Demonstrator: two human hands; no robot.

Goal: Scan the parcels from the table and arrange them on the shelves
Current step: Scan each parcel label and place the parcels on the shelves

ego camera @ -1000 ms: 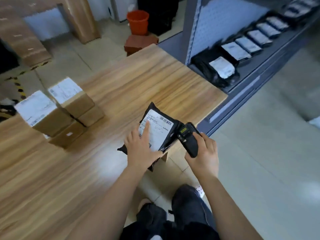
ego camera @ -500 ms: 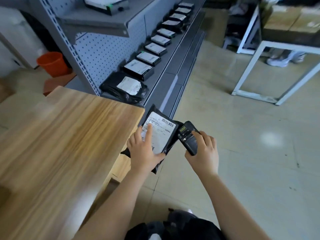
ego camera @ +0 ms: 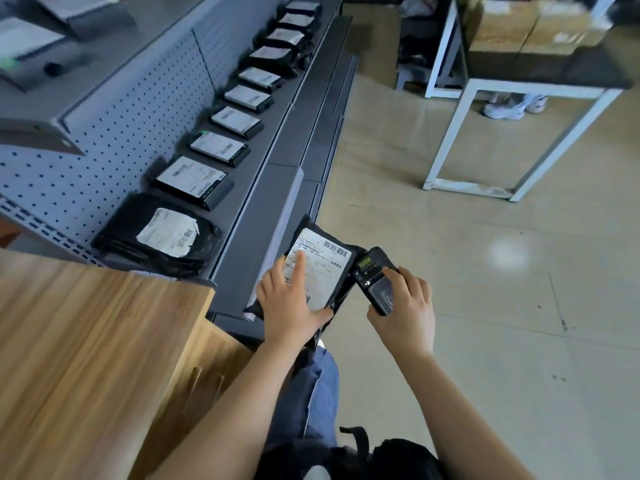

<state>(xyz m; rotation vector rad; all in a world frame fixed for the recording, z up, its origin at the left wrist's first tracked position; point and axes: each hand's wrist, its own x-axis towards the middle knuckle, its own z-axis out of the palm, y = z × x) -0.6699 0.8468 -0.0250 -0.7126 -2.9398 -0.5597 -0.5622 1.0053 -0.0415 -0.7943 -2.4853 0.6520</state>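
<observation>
Head cam, and parcel_pete asks: how far along is the shelving job, roughly?

shelfie42 replies: Partway, by the look of it. A row of labelled parcels (ego camera: pixel 221 147) already lies along the grey shelf (ego camera: pixel 273 188), starting with a crumpled black bag (ego camera: pixel 162 237) at the near end. So a good chunk is done.

parcel_pete: And the one being handled?

shelfie42: Not shelved yet. The person's left hand (ego camera: pixel 291 303) grips a black parcel (ego camera: pixel 320 268), with the index finger laid on its white label. It's up in the air, past the corner of the wooden table (ego camera: pixel 86 341) and just in front of the shelf edge. The right hand (ego camera: pixel 405 303) is wrapped round a handheld scanner (ego camera: pixel 375 280), right beside the parcel. Whether the scan went through, can't tell; the screen's too small to read.

parcel_pete: What's left, then?

shelfie42: At least setting this one down on the shelf. Only a slice of the table shows, so no count of what's waiting.
</observation>
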